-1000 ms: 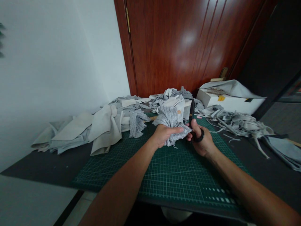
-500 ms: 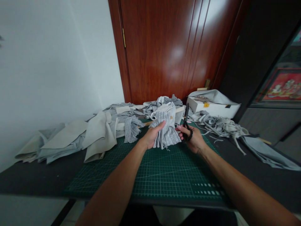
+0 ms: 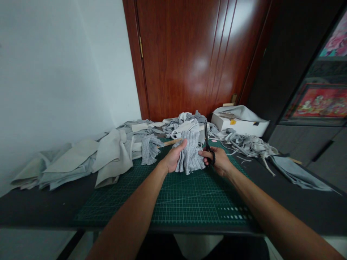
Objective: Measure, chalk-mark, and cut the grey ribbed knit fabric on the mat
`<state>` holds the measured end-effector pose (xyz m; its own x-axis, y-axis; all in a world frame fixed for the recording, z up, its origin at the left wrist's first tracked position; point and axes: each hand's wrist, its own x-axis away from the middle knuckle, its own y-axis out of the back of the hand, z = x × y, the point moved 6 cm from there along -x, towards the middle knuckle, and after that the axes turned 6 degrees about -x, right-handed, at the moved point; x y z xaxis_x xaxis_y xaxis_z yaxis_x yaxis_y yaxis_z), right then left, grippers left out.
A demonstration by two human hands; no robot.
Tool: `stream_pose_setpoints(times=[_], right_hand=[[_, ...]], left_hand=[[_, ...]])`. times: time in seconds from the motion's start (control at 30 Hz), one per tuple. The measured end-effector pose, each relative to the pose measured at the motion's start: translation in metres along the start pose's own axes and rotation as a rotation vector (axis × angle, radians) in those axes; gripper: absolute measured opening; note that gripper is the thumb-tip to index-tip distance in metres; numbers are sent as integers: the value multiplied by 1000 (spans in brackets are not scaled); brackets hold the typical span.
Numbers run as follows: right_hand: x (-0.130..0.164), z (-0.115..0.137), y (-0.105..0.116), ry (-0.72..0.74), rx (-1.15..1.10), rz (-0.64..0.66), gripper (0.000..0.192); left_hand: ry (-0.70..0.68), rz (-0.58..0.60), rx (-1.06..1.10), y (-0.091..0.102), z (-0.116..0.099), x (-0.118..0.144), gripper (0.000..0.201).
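Observation:
A grey striped knit fabric piece (image 3: 191, 155) hangs gathered in folds above the cutting mat. My left hand (image 3: 174, 159) grips its left side, thumb on top. At the right edge of the cloth is my right hand (image 3: 217, 159), closed around the handles of black scissors (image 3: 207, 139) whose blades point up and away from me. The thumb and fingertips of that hand also touch the fabric's edge. Beneath both hands lies the green gridded cutting mat (image 3: 187, 202).
Pale fabric panels (image 3: 108, 148) are piled at the left. A small grey knit bundle (image 3: 150, 148) lies on the mat. Fabric scraps (image 3: 187, 121) heap up at the back, near a white box (image 3: 238, 124). Tangled strips (image 3: 249, 142) and folded grey cloth (image 3: 299, 171) lie on the right.
My right hand has shifted slightly left with the scissors, and its thumb now presses the fabric's right edge. The cloth looks narrower and more bunched. The camera view has turned slightly right.

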<state>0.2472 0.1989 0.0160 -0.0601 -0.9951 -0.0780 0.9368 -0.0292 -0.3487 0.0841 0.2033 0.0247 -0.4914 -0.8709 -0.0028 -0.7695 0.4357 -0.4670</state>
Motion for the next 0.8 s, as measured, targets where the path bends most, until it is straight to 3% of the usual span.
stream_pose_setpoints(times=[0.13,0.47,0.7,0.8], right_hand=[[-2,14,9,34,-6,-19,52],[-14,79,47,168,-4,-157,44],[-30,107,82,132,105,-322,16],[-44,120,90,121,139,-385,33]], left_hand=[[-7,-62,-10,12,-11,-3,45],[27,-159,-120,39,-57,-11,35],[-14,-264,-352,52,-56,-23,41],[-64,-273,-431,46,-61,-34,41]])
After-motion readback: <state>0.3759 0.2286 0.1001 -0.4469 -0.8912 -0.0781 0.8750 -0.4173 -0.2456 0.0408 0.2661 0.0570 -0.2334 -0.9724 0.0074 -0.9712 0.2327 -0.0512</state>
